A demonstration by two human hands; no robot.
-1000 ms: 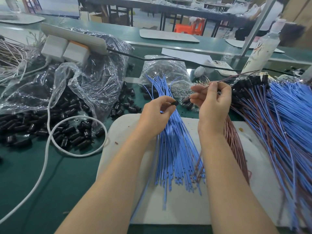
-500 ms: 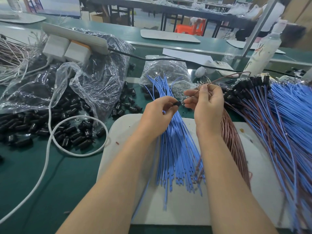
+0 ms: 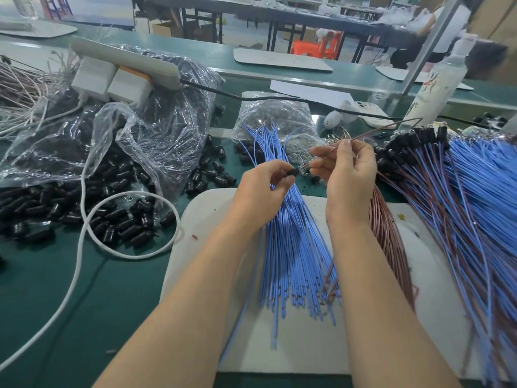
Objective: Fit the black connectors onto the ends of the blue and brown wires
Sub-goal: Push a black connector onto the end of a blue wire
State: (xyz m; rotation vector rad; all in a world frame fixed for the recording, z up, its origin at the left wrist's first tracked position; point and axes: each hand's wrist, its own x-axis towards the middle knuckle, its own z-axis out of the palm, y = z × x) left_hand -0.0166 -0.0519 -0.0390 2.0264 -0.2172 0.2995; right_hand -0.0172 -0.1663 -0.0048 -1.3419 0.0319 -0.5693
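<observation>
R hand (image 3: 349, 175), brown wire (image 3: 386, 128) pinched in its fingertips, has closed in on L hand (image 3: 260, 191), whose thumb + forefinger pinch a black connector (image 3: 292, 172) above the loose blue wires (image 3: 293, 247), so I judge insertion's imminent; red marks on white bottle (image 3: 436, 88) unreadable.

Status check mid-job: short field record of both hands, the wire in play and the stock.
Left hand: pinches one black connector
Right hand: holds single brown wire, near end aimed at that connector
Seating: inserted or not, cannot tell
Blue wires: bundle on white board, under both hands
Brown wires: bundle under right wrist
Loose connectors: heap on table, left
Finished wires: pile at right, connectors fitted
</observation>
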